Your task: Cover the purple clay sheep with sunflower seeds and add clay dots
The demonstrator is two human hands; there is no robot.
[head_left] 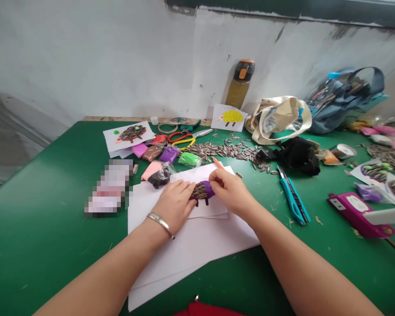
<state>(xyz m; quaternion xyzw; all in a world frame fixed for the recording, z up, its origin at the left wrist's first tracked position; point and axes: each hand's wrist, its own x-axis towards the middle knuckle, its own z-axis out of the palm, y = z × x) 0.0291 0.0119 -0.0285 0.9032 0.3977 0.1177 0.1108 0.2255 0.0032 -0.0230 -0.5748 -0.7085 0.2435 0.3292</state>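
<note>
Purple clay hedgehog covered partly in striped grey seeds [202, 190]: one, on a small white paper sheet [213, 211], between the hands; two short dark legs show.
Left hand [174, 204]: palm down, fingers extended and close together, fingertips resting at the seeded end; grasps nothing visible.
Right hand [230, 191]: fingers curled, thumb and forefinger nearly meeting at the bare purple end; whether a seed sits between them, I cannot tell.
Silver metal bracelet [160, 224]: one, on the left wrist.
Large white paper sheets [171, 267]: at least two, overlapping beneath the small sheet on the green counter [52, 188].
Soft clay packets: seven, beyond the left hand; magenta [139, 150], brown [152, 153], red [159, 139], purple [169, 154], green [190, 159], salmon [150, 169] and black [158, 176].
Loose striped seeds [228, 151]: a scattered heap behind the sheets, too many to count.
Teal plastic box cutter [294, 199]: one, right of the right hand, blade extended.
Yellow hedgehog picture on white paper [231, 116]: one, propped near an amber bottle with a dark lid [238, 90].
</note>
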